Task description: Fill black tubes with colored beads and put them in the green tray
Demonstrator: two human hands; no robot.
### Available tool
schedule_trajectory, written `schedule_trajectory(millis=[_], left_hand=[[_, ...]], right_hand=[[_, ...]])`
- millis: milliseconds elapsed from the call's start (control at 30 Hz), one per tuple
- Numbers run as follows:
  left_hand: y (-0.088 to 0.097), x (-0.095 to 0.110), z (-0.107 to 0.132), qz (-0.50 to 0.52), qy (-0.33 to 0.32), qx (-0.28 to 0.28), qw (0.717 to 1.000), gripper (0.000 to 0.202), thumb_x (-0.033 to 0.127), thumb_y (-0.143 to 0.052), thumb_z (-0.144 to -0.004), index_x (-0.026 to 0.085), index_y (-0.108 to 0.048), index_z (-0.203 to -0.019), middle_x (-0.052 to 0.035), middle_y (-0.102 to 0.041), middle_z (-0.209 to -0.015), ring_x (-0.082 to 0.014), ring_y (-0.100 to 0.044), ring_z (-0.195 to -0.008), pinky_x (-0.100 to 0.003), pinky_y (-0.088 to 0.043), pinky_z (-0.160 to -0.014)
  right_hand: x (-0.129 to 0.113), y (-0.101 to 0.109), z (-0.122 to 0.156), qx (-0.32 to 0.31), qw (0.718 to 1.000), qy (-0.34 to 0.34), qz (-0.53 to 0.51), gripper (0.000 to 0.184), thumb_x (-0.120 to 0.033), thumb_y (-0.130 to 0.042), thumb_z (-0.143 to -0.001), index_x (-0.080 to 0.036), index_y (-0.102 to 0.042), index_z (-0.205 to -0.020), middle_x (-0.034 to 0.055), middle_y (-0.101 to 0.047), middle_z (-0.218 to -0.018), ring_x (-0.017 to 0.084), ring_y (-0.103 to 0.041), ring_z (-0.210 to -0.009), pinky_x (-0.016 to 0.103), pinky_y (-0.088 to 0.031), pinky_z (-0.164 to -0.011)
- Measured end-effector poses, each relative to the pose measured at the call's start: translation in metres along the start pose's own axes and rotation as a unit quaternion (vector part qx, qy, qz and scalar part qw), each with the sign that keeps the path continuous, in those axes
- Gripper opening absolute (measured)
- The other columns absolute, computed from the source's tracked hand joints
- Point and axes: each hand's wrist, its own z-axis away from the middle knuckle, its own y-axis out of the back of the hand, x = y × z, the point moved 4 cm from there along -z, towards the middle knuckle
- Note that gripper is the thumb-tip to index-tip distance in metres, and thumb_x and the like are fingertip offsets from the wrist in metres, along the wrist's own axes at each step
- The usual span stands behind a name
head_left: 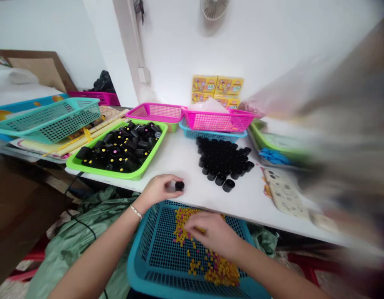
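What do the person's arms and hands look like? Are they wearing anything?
The left hand and right hand wear no gloves, and no sleeves show. A thin, pale bracelet is on the left wrist; none shows on the right.

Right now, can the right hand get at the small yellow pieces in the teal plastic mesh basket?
Probably yes: the right hand is over the basket, and the yellow pieces beside it lie uncovered.

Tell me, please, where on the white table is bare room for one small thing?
The tabletop is bare beyond the left hand, between the lime tray and grouped black pieces; also between those pieces and its front edge. Behind them, stacked baskets crowd it.
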Motion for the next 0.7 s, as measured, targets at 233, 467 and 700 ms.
schedule_trajectory(millis=[233, 467, 700], left_hand=[[0.005, 0.004, -0.004, 0.015, -0.04, -0.052, 0.998, 0.039, 0.043, -0.072, -0.07, 0.025, -0.067, -0.104, 0.0009, -0.066, -0.082, -0.0116, -0.051, -0.064, -0.022, -0.039, -0.06], [0.003, -0.003, -0.005, -0.013, -0.04, -0.035, 0.998, 0.043, 0.048, -0.073, -0.067, 0.026, -0.068, -0.104, 0.0022, -0.063, -0.073, -0.0121, -0.051, -0.063, -0.024, -0.037, -0.059], [0.004, 0.003, -0.003, 0.002, -0.061, -0.033, 0.998, 0.041, 0.043, -0.072, -0.07, 0.023, -0.066, -0.104, 0.0008, -0.065, -0.079, -0.0132, -0.055, -0.068, -0.025, -0.041, -0.067]], right_hand=[[0.007, 0.037, -0.07, 0.178, 0.982, 0.01, 0.064, 0.013, -0.016, -0.061, -0.084, -0.023, -0.068, -0.091, 0.0003, -0.072, -0.087, 0.015, -0.066, -0.079, 0.026, -0.051, -0.074], [0.014, 0.031, -0.07, 0.136, 0.983, 0.037, 0.12, 0.029, -0.014, -0.049, -0.09, -0.026, -0.058, -0.115, 0.0029, -0.068, -0.093, 0.017, -0.064, -0.087, 0.031, -0.052, -0.079], [0.01, 0.017, -0.066, 0.143, 0.969, 0.077, 0.188, 0.049, 0.002, -0.034, -0.081, -0.018, -0.051, -0.122, 0.0082, -0.061, -0.096, 0.019, -0.055, -0.096, 0.034, -0.049, -0.084]])
